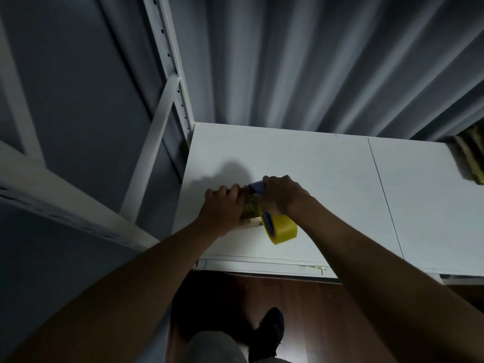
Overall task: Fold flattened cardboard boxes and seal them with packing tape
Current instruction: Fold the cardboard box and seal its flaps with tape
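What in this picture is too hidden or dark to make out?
- Small box, head view: mostly covered by the left hand and right hand; its seam is unseen.
- Tape dispenser: its blade end is hidden under the right hand.
- Stack at the table's far right: cut by the frame edge, dim.

We stand at the near edge of a table (327,179). Both hands meet over its left part: left hand (222,205) to the left, right hand (281,196) to the right, a small box (248,209) between them. A tape roll (281,229) hangs just below the right hand, nearer us. Curtain (314,61) behind the table. Shelving frame (167,74) to the left. Stacked cardboard (471,155) at the table's far right corner. Our shoe (269,334) on the floor (301,310) below.
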